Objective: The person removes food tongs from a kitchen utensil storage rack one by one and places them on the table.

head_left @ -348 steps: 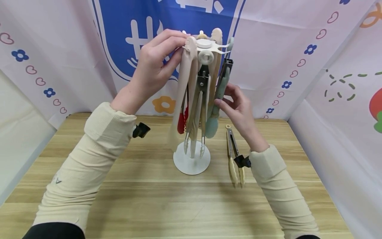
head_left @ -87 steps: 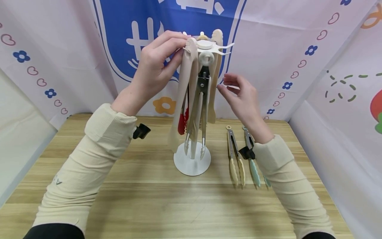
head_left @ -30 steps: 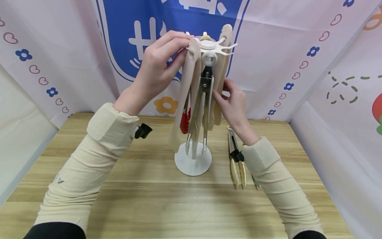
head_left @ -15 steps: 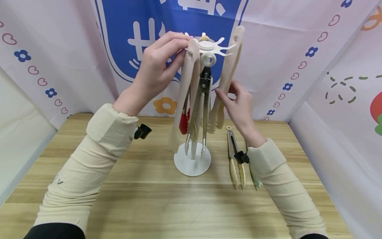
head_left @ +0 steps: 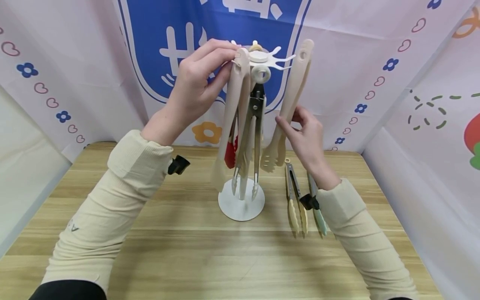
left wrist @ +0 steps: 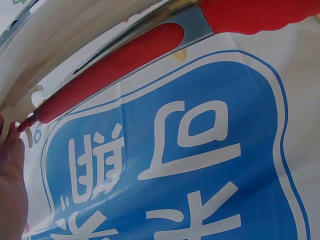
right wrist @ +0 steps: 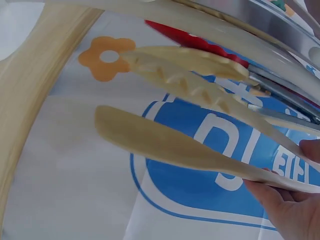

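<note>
My left hand (head_left: 206, 68) holds the top of a white rotating utensil rack (head_left: 258, 57) on its left side. In the left wrist view its fingertips are beside the end of red-handled tongs (left wrist: 125, 65). With thumb and fingers, my right hand (head_left: 305, 133) pinches beige tongs (head_left: 294, 93) near mid-length. They tilt to the right, their holed top end off the rack's prongs. The right wrist view shows one toothed arm and one flat paddle arm. Still hanging are cream tongs (head_left: 233, 98) at the left and metal tongs (head_left: 256, 107) with white tips in front.
On the wooden table (head_left: 180, 258), right of the round rack base (head_left: 241, 210), lie yellow-tipped tongs (head_left: 292, 212). Beside them are teal-tipped tongs (head_left: 320, 221), partly hidden by my right forearm. A printed cloth (head_left: 337, 54) stands behind the rack.
The teal-tipped tongs went from the rack to the table. Since then my right hand has taken the beige tongs off the prongs and moved them right. My left hand stays at the rack top.
</note>
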Demonstrator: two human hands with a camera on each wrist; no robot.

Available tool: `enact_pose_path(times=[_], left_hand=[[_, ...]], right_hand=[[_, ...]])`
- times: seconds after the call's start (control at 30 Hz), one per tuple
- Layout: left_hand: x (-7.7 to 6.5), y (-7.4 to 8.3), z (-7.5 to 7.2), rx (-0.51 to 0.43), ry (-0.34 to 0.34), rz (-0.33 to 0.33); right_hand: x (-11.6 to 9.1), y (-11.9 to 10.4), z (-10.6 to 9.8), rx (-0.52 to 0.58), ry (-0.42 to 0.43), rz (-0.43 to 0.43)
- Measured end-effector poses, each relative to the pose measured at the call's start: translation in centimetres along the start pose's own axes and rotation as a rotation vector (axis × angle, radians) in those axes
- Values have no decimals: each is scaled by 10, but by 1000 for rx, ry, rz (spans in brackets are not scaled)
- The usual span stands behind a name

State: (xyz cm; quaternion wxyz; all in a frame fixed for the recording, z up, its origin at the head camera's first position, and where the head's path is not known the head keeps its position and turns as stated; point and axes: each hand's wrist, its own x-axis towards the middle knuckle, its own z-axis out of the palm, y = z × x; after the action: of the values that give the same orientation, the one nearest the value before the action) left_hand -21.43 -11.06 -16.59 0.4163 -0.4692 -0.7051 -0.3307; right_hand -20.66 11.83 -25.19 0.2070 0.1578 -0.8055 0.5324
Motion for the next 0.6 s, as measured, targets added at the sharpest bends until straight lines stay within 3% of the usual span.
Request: enact_pose_path(times=[0.37, 0.6], left_hand=[[0, 0, 0, -4, -3, -1], [1, 0, 0, -7, -6, -5]], right_hand=[[-4, 19, -12, -66, 6, 19], [-8, 30, -23, -179, 8, 38]])
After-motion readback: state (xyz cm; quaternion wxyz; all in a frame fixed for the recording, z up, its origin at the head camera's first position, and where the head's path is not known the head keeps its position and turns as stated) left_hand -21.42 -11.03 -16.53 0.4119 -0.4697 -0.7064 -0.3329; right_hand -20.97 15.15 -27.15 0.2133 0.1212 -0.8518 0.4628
